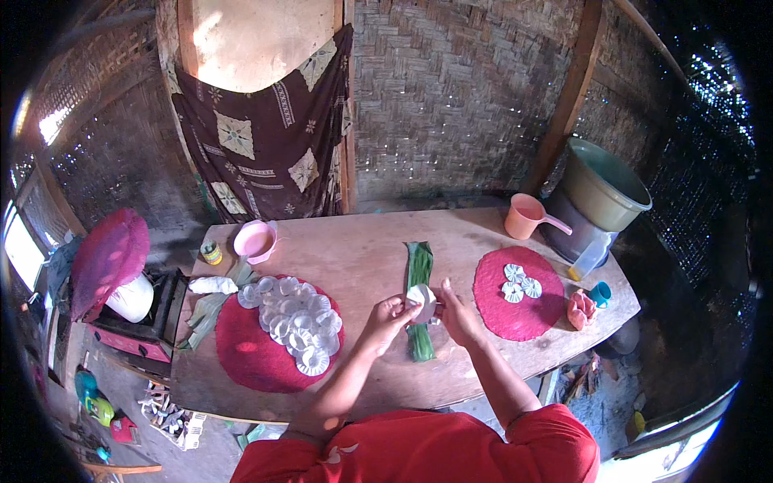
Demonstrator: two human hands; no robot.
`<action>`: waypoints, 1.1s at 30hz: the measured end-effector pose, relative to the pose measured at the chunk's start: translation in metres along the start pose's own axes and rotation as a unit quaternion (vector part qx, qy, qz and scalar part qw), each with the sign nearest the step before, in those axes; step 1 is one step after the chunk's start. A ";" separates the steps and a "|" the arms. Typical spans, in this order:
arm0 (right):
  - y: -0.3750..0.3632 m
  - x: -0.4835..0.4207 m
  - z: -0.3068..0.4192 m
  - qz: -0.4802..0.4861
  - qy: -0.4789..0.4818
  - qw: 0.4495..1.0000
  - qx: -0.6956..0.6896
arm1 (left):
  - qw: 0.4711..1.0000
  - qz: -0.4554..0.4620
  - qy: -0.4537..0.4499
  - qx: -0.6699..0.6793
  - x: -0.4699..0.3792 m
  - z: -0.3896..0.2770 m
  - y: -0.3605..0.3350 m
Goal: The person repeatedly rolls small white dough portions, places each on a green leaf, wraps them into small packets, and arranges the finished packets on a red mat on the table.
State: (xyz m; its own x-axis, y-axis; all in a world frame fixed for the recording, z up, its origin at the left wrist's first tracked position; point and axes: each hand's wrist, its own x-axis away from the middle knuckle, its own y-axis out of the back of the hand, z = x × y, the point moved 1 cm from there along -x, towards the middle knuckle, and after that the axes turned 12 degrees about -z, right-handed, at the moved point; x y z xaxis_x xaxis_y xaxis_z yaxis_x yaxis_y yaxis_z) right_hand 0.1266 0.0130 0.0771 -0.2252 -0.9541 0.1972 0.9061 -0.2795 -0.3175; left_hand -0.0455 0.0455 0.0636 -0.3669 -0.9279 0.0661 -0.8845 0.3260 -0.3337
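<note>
Between my two hands is a thin white round piece (422,302), held above a strip of green leaf (420,265) that lies on the wooden table. My left hand (388,323) grips its left side, fingers and thumb together. On its right edge are the fingers of my right hand (457,315), with the thumb raised; part of those fingers is hidden. To the left, many whitish fluted cups (302,314) overlap on a round crimson mat (241,350). Three white pleated rosettes (514,273) sit on another crimson mat (543,320) to the right.
The wooden table (362,241) holds a pink bowl (255,241), a small tin (211,252), a white bundle (213,285), an orange dipper (524,216), a clear bottle (590,256), a blue cup (600,294) and a pink flower-like object (581,310). A large basin (604,181) stands behind; a stove (136,341) is left.
</note>
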 end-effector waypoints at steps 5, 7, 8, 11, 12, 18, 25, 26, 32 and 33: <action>0.005 0.001 0.009 0.070 0.123 0.984 0.107 | 0.974 0.052 -0.100 -0.195 -0.009 -0.027 0.005; 0.005 0.000 0.007 0.042 0.091 0.995 0.024 | 0.976 0.037 -0.104 -0.185 -0.010 -0.031 0.001; 0.005 -0.002 0.006 0.037 0.065 0.996 -0.041 | 0.982 0.026 -0.098 -0.161 -0.011 -0.030 -0.001; 0.005 -0.004 0.000 0.026 0.008 0.987 -0.161 | 0.996 -0.008 -0.068 -0.062 -0.014 -0.018 -0.010; 0.006 -0.004 -0.002 0.015 -0.007 0.983 -0.183 | 0.998 -0.029 -0.044 -0.024 -0.014 -0.012 -0.012; 0.026 -0.007 -0.019 -0.089 0.100 0.989 -0.063 | 0.993 -0.089 0.036 0.067 -0.020 0.035 -0.019; 0.170 -0.069 0.005 -0.307 0.224 0.921 0.081 | 0.969 -0.019 0.042 -0.244 -0.020 0.092 -0.007; 0.204 -0.079 0.017 -0.296 0.268 0.915 0.064 | 0.975 -0.020 0.010 -0.221 -0.019 0.095 0.001; 0.357 -0.150 0.040 -0.383 0.269 0.856 0.221 | 0.984 -0.061 -0.028 -0.167 -0.028 0.095 0.034; 0.370 -0.162 0.034 -0.374 0.252 0.874 0.181 | 0.981 -0.056 -0.045 -0.181 -0.031 0.093 0.037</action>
State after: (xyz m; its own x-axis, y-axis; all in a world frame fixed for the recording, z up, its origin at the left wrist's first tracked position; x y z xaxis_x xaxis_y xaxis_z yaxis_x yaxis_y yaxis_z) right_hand 0.5111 0.0681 -0.0407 -0.8496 -0.4703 -0.2387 0.4709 -0.8803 0.0584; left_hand -0.0398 0.0696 -0.0383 -0.2498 -0.9683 -0.0050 -0.9680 0.2495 0.0273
